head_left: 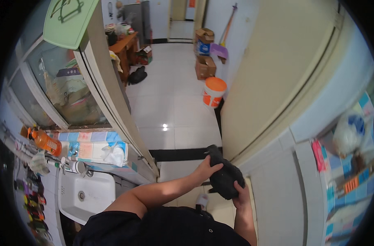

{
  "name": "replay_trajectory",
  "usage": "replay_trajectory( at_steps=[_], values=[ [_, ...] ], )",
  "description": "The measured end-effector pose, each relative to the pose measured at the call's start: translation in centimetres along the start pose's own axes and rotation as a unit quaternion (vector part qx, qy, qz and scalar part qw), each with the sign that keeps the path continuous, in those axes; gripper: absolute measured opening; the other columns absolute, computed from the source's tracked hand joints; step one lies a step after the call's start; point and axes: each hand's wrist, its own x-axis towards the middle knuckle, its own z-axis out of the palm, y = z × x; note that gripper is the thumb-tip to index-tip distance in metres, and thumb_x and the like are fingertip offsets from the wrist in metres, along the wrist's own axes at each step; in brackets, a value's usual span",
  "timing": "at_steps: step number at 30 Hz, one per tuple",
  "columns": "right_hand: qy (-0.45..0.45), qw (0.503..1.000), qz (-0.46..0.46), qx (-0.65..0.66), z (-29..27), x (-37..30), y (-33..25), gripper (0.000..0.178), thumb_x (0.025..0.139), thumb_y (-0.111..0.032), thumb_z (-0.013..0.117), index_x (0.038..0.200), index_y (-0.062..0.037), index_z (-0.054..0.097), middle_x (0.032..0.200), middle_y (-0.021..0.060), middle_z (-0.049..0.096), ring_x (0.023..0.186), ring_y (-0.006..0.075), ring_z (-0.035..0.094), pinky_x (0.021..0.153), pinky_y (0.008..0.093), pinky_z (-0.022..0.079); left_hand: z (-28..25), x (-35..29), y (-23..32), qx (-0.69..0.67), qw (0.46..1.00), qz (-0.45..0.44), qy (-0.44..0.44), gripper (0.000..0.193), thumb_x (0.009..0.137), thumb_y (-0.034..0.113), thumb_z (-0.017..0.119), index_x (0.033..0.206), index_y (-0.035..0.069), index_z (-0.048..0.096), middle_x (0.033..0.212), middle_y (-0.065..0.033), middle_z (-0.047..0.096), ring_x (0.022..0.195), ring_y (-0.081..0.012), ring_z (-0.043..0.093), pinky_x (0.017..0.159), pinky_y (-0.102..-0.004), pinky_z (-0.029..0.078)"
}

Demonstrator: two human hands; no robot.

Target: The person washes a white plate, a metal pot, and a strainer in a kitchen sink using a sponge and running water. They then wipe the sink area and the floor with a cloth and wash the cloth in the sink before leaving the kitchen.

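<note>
My left hand (208, 168) grips the upper left side of a black, soft-looking bundle (224, 179), thumb across its top. The bundle is long and rounded, with a narrower end pointing away from me and a small pointed piece at its lower left. Its exact kind cannot be made out. My right hand (242, 195) is closed on the near right end, with the fingers partly hidden underneath. Both hands hold it up in front of my body, above the floor near a doorway.
To the left, a white sink (88, 196) stands below a glazed partition (68, 82). An orange-and-white bucket (214, 92), cardboard boxes (205, 67) and a purple dustpan (219, 51) line the right wall beyond. A tiled counter (343, 180) holds bags at right. A dark object (137, 75) lies on the floor.
</note>
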Motion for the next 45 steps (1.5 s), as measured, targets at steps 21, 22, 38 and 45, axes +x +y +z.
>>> replay_trajectory(
  at_steps=[21, 22, 38, 45],
  values=[
    [-0.302, 0.702, -0.341, -0.547, 15.9, 33.5, -7.6, 0.037, 0.076, -0.009, 0.051, 0.113, -0.0047, 0.053, 0.127, 0.0091, 0.046, 0.128, 0.0313, 0.029, 0.105, 0.0516, 0.008, -7.4, 25.4, 5.8, -0.411, 0.895, 0.008, 0.171, 0.037, 0.09, 0.038, 0.043, 0.107, 0.006, 0.052, 0.099, -0.0056, 0.059, 0.088, -0.0168, 0.057, 0.078, -0.0321, 0.047],
    [-0.259, 0.728, -0.323, -0.546, 16.5, 36.1, -7.4, 0.033, 0.079, -0.009, 0.049, 0.112, -0.0037, 0.053, 0.122, 0.0091, 0.05, 0.125, 0.0301, 0.034, 0.105, 0.0489, 0.012, -8.9, 26.5, 6.3, -0.42, 0.888, 0.01, 0.184, 0.035, 0.091, 0.036, 0.044, 0.106, 0.006, 0.052, 0.098, -0.0052, 0.059, 0.087, -0.0162, 0.057, 0.077, -0.0314, 0.047],
    [-0.285, 0.928, 0.239, 0.016, 30.2, 60.4, -5.6, 0.058, 0.089, -0.052, 0.037, 0.131, -0.0124, 0.034, 0.125, 0.0097, 0.046, 0.116, 0.0249, 0.045, 0.097, 0.0425, 0.036, -29.3, 39.6, 20.2, -0.181, 0.966, 0.024, 0.182, 0.035, 0.089, 0.031, 0.051, 0.108, 0.003, 0.057, 0.101, -0.0051, 0.058, 0.092, -0.0091, 0.051, 0.082, -0.0248, 0.04],
    [-0.296, 0.937, 0.171, -0.076, 35.0, 65.8, -4.7, 0.041, 0.091, -0.029, 0.049, 0.121, -0.0015, 0.048, 0.114, 0.0068, 0.055, 0.102, 0.0158, 0.053, 0.091, 0.0297, 0.04, -37.4, 44.4, 21.1, -0.209, 0.932, 0.093, 0.281, 0.034, 0.092, 0.03, 0.045, 0.111, 0.003, 0.054, 0.098, -0.0041, 0.058, 0.095, -0.0125, 0.054, 0.081, -0.0253, 0.042]
  ],
)
